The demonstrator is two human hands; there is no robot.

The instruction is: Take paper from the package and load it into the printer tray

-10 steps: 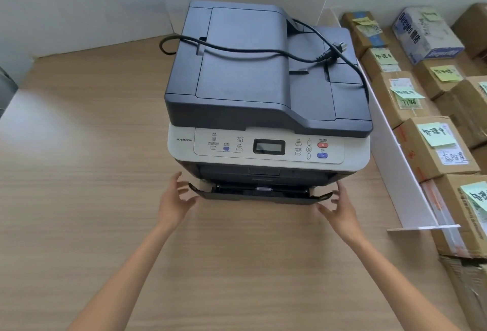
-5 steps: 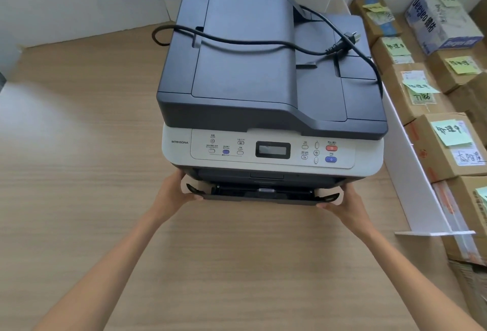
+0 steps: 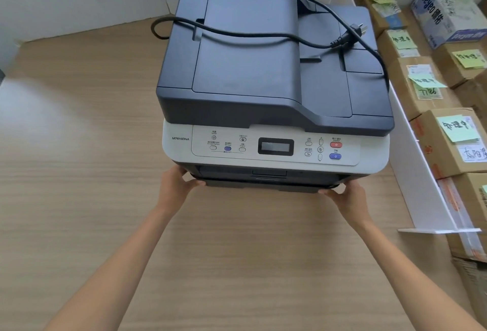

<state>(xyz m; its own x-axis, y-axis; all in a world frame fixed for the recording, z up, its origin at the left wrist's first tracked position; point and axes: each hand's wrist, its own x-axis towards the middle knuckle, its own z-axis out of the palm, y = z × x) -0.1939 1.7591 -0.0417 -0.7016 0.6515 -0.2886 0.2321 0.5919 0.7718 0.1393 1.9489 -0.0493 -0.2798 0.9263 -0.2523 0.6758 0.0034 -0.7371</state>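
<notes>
A grey and white printer [image 3: 274,72] stands on the wooden table [image 3: 79,198], with a black power cord [image 3: 263,38] lying across its lid. Its dark paper tray [image 3: 263,186] sits low at the front, nearly flush with the body. My left hand [image 3: 176,185] presses the tray's left corner. My right hand [image 3: 347,198] presses its right corner. Both hands' fingers wrap the tray's edges. No paper or paper package is in view.
A white partition board [image 3: 421,172] runs along the printer's right side. Behind it are several cardboard boxes [image 3: 448,140] with green sticky notes. A white wall with a sign stands behind the printer.
The tray stuck out from the printer's front a second ago; both hands closed on its corners and it has slid inward, now almost flush.
</notes>
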